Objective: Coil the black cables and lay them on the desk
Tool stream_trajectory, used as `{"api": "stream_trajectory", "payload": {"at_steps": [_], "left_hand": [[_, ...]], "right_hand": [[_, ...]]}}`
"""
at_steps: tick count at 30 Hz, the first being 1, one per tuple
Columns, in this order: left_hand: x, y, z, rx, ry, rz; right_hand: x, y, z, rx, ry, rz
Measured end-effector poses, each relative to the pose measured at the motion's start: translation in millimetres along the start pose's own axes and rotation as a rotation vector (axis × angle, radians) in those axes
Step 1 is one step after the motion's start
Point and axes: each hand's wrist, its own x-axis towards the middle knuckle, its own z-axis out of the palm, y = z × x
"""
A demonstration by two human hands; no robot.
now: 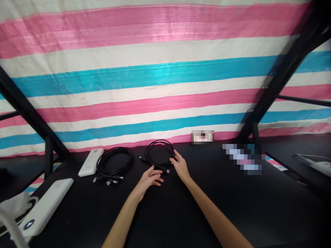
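A coiled black USB cable (149,147) lies on the black table in front of me, its plug ends near the bottom of the loop. My right hand (180,166) is at the coil's right side, thumb and fingers closed around the strands there. Just below the coil, my left hand (150,179) has its fingers spread beside the plugs. Nothing shows in its grasp; whether a fingertip touches the cable I cannot tell. To the left rests a second, thicker coil of black cable (130,164) with several plug ends.
A white power bank (91,162) sits beside the left coil. Nearer me at left is a longer white power bank (49,206) with a lit display, near a white device (15,205). Blurred items (243,158) lie at right, a small box (202,137) behind. Black frame bars (276,79) flank the striped sheet.
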Motion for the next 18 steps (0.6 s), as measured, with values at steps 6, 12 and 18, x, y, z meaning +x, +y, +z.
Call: {"api": "stream_trajectory", "payload": {"at_steps": [6,12,18], "left_hand": [[0,-1,-1.0,-0.059,-0.049,0.137],[9,-3,-21.0,0.473,0.307,0.519],[12,-10,-33.3,0.997,0.475,0.694]], "right_hand": [[-2,-1,-5,-0.093,-0.119,-0.152],[-1,0,-8,-0.205,-0.027,-0.333],[-2,1,-7,-0.269,-0.005,-0.349]]}}
